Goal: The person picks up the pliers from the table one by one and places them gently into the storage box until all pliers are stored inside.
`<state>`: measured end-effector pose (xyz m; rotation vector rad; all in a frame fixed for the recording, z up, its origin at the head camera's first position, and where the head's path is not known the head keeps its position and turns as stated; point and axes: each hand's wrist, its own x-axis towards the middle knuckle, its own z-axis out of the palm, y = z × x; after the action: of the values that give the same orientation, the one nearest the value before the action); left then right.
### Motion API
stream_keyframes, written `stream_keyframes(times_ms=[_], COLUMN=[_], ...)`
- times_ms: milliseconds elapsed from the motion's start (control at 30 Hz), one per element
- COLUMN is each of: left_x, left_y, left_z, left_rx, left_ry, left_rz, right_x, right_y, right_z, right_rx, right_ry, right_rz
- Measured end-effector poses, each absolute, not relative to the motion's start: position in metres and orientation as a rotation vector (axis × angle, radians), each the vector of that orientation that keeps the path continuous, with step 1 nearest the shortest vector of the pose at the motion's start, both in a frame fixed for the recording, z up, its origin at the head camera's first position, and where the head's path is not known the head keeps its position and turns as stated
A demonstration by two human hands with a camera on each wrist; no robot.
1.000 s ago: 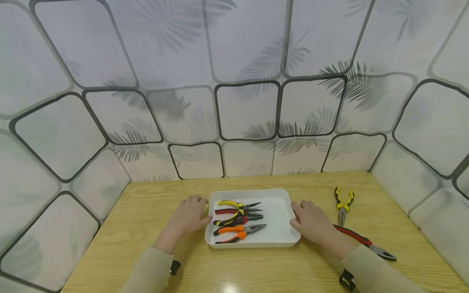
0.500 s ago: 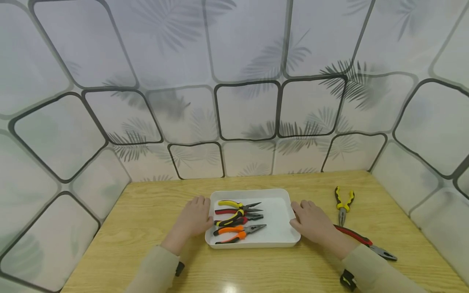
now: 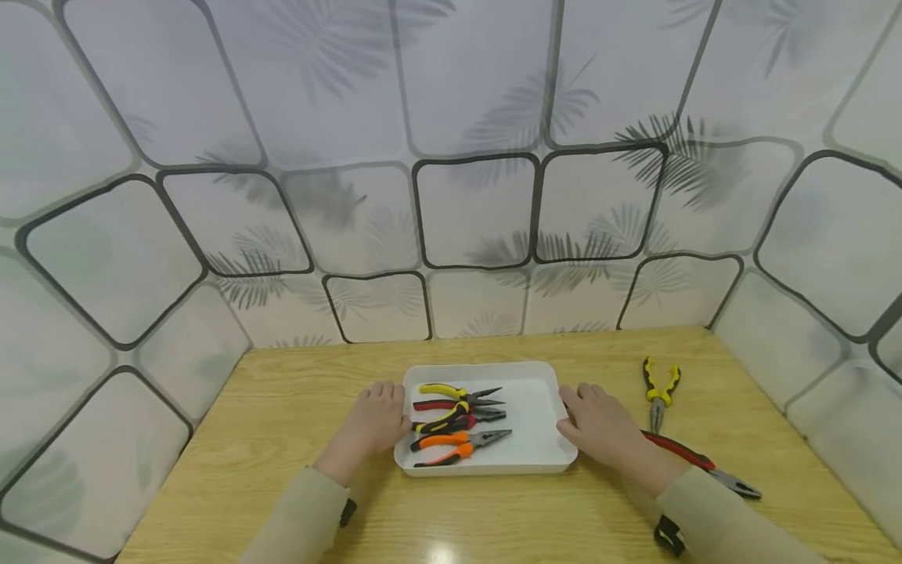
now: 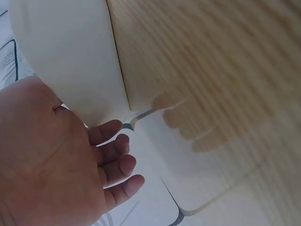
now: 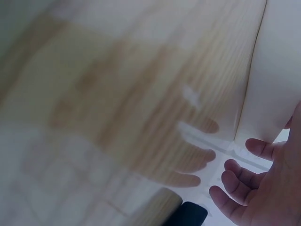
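Observation:
A white shallow tray [image 3: 535, 415] sits on the wooden table, held at both short sides. My left hand [image 3: 377, 419] grips its left wall, thumb at the rim and fingers outside. The right hand [image 3: 599, 424] holds the opposite wall in the same way. Both wrist views show loosely bent fingers beside the tray wall [image 4: 70, 56], with the left thumb hidden behind it. Inside the tray lie several pliers, among them yellow-and-black pliers [image 3: 442, 390], red-handled pliers [image 3: 430, 406] and orange-and-black pliers [image 3: 454, 441], all with jaws towards the right.
To the right on the table [image 3: 282, 407] are yellow-handled pliers [image 3: 658, 397] and red-and-black pliers [image 3: 694, 458], the latter partly behind the right wrist. A patterned wall covering [image 3: 479, 211] encloses the back and sides.
My left hand has shifted slightly right, closing in on the tray's left wall. The right hand, the tray and the pliers hold their places.

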<state>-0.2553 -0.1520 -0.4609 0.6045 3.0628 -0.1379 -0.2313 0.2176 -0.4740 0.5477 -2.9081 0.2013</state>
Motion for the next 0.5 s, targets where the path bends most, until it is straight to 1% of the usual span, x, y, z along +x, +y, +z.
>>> stream_keyframes(times_ms=[500], left_x=[-0.2548], left_y=[-0.1507], left_z=[-0.4603], left_rx=[0.505], left_ry=[2.991], left_rz=[-0.094], right_x=[-0.2343], right_y=[0.2171], right_z=[-0.4762], right_rx=[0.534], right_ry=[-2.922], right_rz=[0.179])
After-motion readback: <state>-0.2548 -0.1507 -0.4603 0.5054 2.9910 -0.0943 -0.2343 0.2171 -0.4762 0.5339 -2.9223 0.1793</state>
